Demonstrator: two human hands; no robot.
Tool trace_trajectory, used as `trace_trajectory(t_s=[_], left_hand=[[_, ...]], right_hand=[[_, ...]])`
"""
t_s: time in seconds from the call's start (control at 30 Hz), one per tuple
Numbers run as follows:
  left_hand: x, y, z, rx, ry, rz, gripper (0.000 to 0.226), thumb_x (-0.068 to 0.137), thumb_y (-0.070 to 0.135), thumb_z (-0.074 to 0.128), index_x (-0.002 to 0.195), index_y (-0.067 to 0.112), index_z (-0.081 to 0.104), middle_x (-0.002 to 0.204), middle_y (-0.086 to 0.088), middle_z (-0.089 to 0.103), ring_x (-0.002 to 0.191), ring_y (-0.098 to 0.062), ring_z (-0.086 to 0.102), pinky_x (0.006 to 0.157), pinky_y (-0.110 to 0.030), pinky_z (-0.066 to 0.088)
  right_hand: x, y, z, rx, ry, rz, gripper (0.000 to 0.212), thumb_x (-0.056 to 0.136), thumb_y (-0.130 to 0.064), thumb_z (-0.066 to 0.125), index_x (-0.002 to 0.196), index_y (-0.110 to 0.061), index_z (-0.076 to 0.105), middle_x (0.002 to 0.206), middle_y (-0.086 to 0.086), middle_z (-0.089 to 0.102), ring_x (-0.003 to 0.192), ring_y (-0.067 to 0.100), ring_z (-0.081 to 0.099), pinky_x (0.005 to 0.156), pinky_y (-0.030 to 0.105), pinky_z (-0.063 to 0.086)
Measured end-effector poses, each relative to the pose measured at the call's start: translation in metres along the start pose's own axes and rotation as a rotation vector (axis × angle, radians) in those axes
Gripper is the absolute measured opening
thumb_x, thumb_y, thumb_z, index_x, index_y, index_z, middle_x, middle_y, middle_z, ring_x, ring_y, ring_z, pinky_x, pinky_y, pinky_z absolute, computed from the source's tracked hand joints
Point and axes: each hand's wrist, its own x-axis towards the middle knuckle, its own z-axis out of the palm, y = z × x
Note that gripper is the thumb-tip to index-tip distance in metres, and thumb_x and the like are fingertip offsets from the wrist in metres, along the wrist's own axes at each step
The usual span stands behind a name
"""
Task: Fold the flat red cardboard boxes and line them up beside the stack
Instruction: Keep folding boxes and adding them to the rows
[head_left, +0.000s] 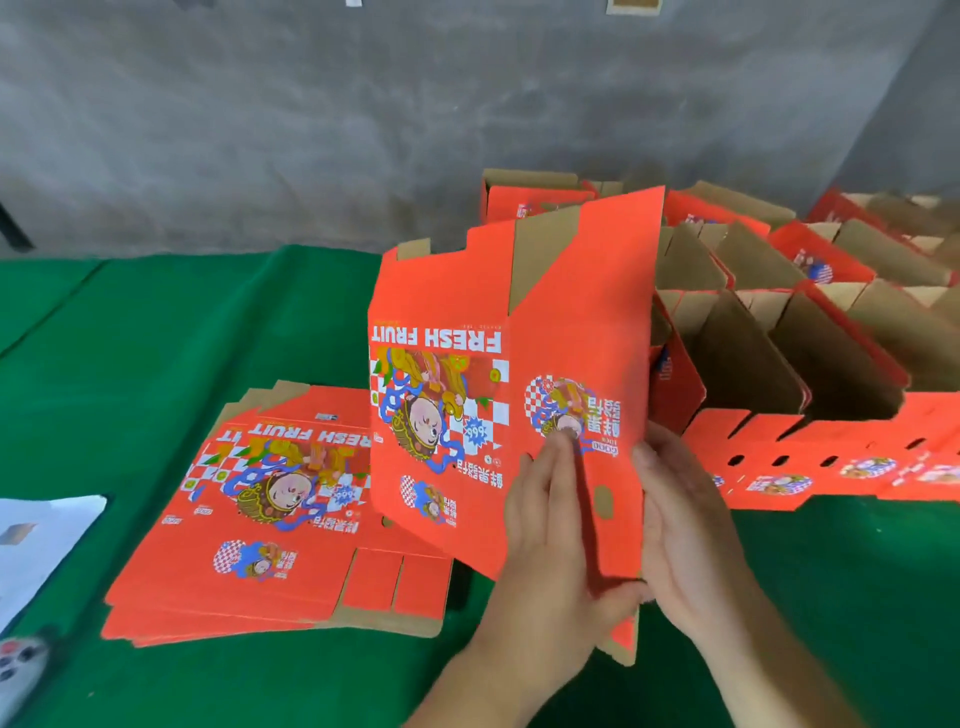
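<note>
I am holding a red box (511, 374) upright in front of me, half opened, with its "FRESH FRUIT" print upside down and its brown inner flaps showing at the top. My left hand (550, 525) lies against the front of the narrow side panel, fingers straight and reaching up to the round picture printed there, thumb hooked under the lower edge. My right hand (685, 525) is at the box's right edge, fingers going behind the panel; I think they curl round the edge, but they are mostly hidden, so I cannot be sure of the grip. The box's lower flap hangs down between my wrists, near the green table (156, 332).

To my left, the stack of flat boxes (270, 519) lies on the green cloth, touching or just behind the lower corner of the box I hold. To my right and behind, the folded boxes (779, 322) stand in rows with their tops open, brown insides up, their red flaps spread toward me. A white sheet (41, 545) lies at the far left edge of the table.
</note>
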Motion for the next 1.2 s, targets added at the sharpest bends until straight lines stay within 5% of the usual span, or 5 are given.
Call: trace_trajectory(t_s=[0.23, 0.57, 0.8, 0.97, 1.2], left_hand=[[-0.018, -0.003, -0.002, -0.109, 0.248, -0.043, 0.112, 0.067, -0.011, 0.050, 0.167, 0.025, 0.013, 0.172, 0.011, 0.018, 0.157, -0.017, 0.021, 0.127, -0.036, 0.019], [-0.012, -0.030, -0.016, -0.174, 0.109, 0.184, 0.061, 0.100, 0.023, 0.061, 0.157, 0.036, 0.042, 0.156, 0.021, 0.048, 0.143, -0.010, 0.045, 0.119, -0.029, 0.034], [0.024, -0.127, -0.127, -0.384, 0.432, -0.644, 0.109, 0.074, 0.080, 0.065, 0.165, 0.033, 0.027, 0.168, 0.013, 0.030, 0.151, -0.007, 0.033, 0.125, -0.042, 0.029], [0.020, -0.131, -0.137, -0.538, 0.163, -0.531, 0.063, 0.074, 0.083, 0.073, 0.098, 0.025, 0.072, 0.073, 0.000, 0.070, 0.057, -0.016, 0.060, 0.054, -0.029, 0.049], [0.010, -0.113, -0.117, -0.678, 0.267, -0.403, 0.059, 0.069, 0.070, 0.085, 0.082, 0.016, 0.066, 0.062, 0.005, 0.057, 0.048, -0.012, 0.051, 0.044, -0.021, 0.040]], right_hand=[[-0.012, 0.016, 0.006, 0.010, -0.070, 0.041, 0.041, 0.088, -0.017, 0.054, 0.125, 0.000, 0.061, 0.136, 0.029, 0.061, 0.132, 0.048, 0.054, 0.118, 0.063, 0.032], [0.001, -0.009, -0.027, -0.242, 0.193, -0.039, 0.035, 0.086, -0.027, 0.073, 0.121, -0.024, 0.073, 0.116, 0.012, 0.076, 0.097, 0.030, 0.073, 0.087, 0.046, 0.053], [-0.011, -0.032, -0.100, -0.055, 0.298, 0.103, 0.033, 0.070, -0.016, 0.052, 0.082, -0.020, 0.082, 0.073, 0.003, 0.074, 0.055, 0.016, 0.068, 0.047, 0.021, 0.051], [-0.009, -0.020, -0.116, -0.300, 0.402, 0.108, 0.031, 0.062, -0.019, 0.055, 0.084, -0.022, 0.078, 0.067, 0.000, 0.071, 0.047, 0.013, 0.060, 0.039, 0.020, 0.044], [0.010, -0.011, -0.110, -0.497, 0.525, 0.068, 0.057, 0.083, -0.073, 0.046, 0.100, -0.024, 0.068, 0.086, 0.008, 0.074, 0.058, 0.020, 0.061, 0.041, 0.028, 0.041]])
